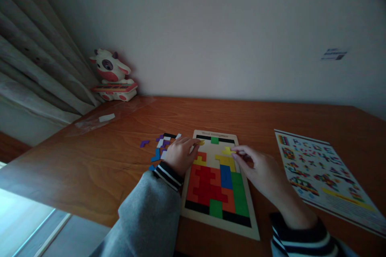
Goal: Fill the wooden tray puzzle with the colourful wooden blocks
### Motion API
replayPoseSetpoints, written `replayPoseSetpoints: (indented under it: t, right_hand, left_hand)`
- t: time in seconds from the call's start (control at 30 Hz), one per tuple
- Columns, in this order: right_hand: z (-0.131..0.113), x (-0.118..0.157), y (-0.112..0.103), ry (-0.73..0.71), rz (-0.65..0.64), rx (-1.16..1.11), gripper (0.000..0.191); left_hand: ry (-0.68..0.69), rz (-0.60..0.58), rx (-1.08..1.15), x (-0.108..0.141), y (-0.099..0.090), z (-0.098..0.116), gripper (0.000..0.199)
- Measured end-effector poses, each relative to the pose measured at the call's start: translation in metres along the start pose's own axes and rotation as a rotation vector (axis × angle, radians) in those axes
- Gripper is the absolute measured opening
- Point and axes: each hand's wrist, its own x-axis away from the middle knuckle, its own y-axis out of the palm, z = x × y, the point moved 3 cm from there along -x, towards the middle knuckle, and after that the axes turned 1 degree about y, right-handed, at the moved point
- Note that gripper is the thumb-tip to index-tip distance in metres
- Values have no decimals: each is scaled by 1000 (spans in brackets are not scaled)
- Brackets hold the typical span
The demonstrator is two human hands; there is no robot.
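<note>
A pale wooden puzzle board (221, 227) lies on the table, partly filled with red, orange, green, blue, black and yellow block pieces. Over its upper left edge, my left hand (181, 153) is closed with a small yellow piece (201, 143) at its fingertips. My right hand (261, 168) reaches in from the right, thumb and fingers pinching a yellow piece (228, 150) at the board's upper right. Loose purple, white, blue and black pieces (157, 155) lie left of the board, partly hidden by my left hand.
A printed picture sheet (325, 172) lies on the table (120, 152) to the right. At the back left stand a cow toy with a keyboard (113, 76) and clear plastic wrap (90, 123) with a white label. A curtain (36, 56) hangs at the left.
</note>
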Motion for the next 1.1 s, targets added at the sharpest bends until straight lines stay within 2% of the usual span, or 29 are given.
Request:
replayPoseSetpoints:
  t: [0.2, 0.5, 0.77, 0.93, 1.0, 1.1]
  right_hand:
    - [-1, 0, -1, 10, 0, 5, 21]
    - [17, -1, -11, 39, 57, 44, 24]
    - [20, 0, -10, 34, 34, 54, 24]
    - [2, 0, -10, -3, -20, -105, 24]
    - [-9, 1, -10, -17, -47, -206, 25]
    - [-17, 2, -10, 48, -44, -322, 28]
  left_hand:
    - [-55, -3, 25, 0, -1, 1, 16]
    - [73, -60, 61, 1, 1, 4, 14]
    - [48, -63, 76, 0, 0, 5, 14]
    - [-99, -15, 342, 1, 1, 12, 13]
    - [-148, -51, 491, 1, 2, 17, 17]
    - [-147, -147, 682, 2, 1, 26, 21]
